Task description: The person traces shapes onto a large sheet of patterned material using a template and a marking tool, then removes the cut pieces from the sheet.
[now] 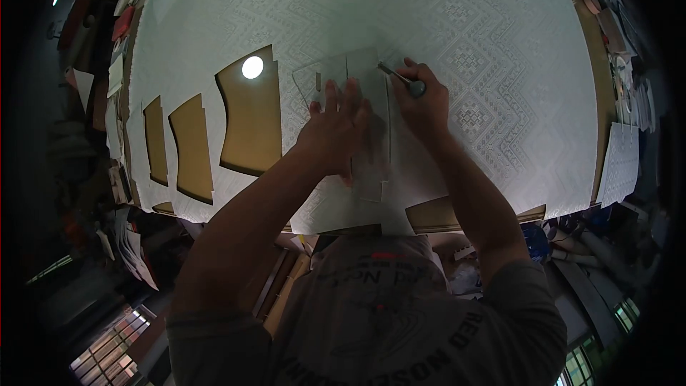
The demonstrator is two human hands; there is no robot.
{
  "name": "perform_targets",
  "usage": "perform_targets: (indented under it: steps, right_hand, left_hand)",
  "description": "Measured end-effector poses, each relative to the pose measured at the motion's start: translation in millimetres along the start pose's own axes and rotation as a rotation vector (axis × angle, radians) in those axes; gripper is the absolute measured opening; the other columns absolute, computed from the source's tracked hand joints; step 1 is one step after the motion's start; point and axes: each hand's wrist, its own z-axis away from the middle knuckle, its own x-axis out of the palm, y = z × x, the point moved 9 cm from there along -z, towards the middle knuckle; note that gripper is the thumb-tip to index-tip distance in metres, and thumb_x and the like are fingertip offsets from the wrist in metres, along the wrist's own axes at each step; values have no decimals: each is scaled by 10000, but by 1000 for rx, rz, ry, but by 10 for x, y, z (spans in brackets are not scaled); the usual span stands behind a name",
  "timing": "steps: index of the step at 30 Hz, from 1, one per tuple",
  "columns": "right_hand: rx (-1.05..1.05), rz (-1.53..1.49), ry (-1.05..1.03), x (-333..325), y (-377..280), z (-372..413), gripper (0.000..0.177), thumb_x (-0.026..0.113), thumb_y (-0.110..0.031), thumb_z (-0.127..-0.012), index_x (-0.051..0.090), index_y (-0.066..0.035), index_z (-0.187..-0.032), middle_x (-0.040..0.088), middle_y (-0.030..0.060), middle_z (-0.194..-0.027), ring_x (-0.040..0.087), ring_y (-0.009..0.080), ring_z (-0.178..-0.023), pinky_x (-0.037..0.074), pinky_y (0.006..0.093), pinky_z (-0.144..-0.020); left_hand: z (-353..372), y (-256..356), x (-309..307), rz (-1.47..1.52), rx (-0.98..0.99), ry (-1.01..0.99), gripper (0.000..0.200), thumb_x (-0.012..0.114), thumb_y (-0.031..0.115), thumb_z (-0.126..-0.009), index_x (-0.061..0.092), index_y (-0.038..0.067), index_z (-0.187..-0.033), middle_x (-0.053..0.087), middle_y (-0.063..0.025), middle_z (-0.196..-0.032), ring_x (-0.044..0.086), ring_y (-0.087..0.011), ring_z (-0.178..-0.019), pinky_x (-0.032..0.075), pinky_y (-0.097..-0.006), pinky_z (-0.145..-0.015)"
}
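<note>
White patterned sheet material (pixel 522 50) covers the large table. On it lies a clear template (pixel 368 64), with my left hand (pixel 336 125) pressed flat over it, fingers spread. My right hand (pixel 421 96) grips a dark-handled cutting tool (pixel 402 78), whose tip touches the sheet near the template's upper right corner. A thin dark line runs down the sheet between my hands, along the template's right side. To the left, several curved openings in the sheet show the brown tabletop (pixel 250 121).
A bright round light spot falls on the largest opening. More cut openings lie along the near table edge (pixel 436 216). Stacked papers and scraps (pixel 620 161) line the right side, with other items (pixel 118 121) at the left. Rolls and boxes (pixel 286 279) sit below the near edge.
</note>
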Motion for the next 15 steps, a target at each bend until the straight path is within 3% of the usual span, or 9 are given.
perform_targets:
  steps: [4, 7, 11, 15]
  right_hand:
    - [47, 35, 241, 2, -153, 154, 171, 790, -142, -880, 702, -62, -1002, 774, 171, -972, 766, 363, -949, 597, 428, -790]
    - [163, 106, 248, 55, -244, 196, 170, 786, -139, -906, 713, -41, -1024, 778, 176, -966, 776, 318, -909, 588, 408, -798]
    - [159, 261, 275, 129, -365, 100, 175, 787, -142, -898, 715, -45, -1025, 772, 175, -938, 771, 334, -888, 584, 409, -774]
    - [204, 352, 176, 208, -434, -247, 196, 790, -166, -891, 721, -47, -1031, 763, 171, -914, 756, 352, -851, 578, 413, -754]
  left_hand:
    - [8, 2, 5, -10, 5, 4, 1445, 1031, 471, -455, 291, -10, -1599, 115, -337, -1683, 199, -607, -1515, 455, -678, -1094]
    - [14, -2, 14, -29, 13, -3, 1447, 1021, 499, -471, 282, -20, -1602, 109, -348, -1681, 188, -624, -1509, 461, -673, -1091]
    - [-6, -30, 75, -50, 12, 9, 1436, 1009, 533, -491, 289, -12, -1608, 115, -350, -1679, 194, -633, -1496, 461, -702, -1063]
    - [43, -16, 17, -69, 35, -24, 1439, 999, 565, -497, 288, -5, -1612, 125, -349, -1679, 206, -632, -1490, 462, -708, -1051]
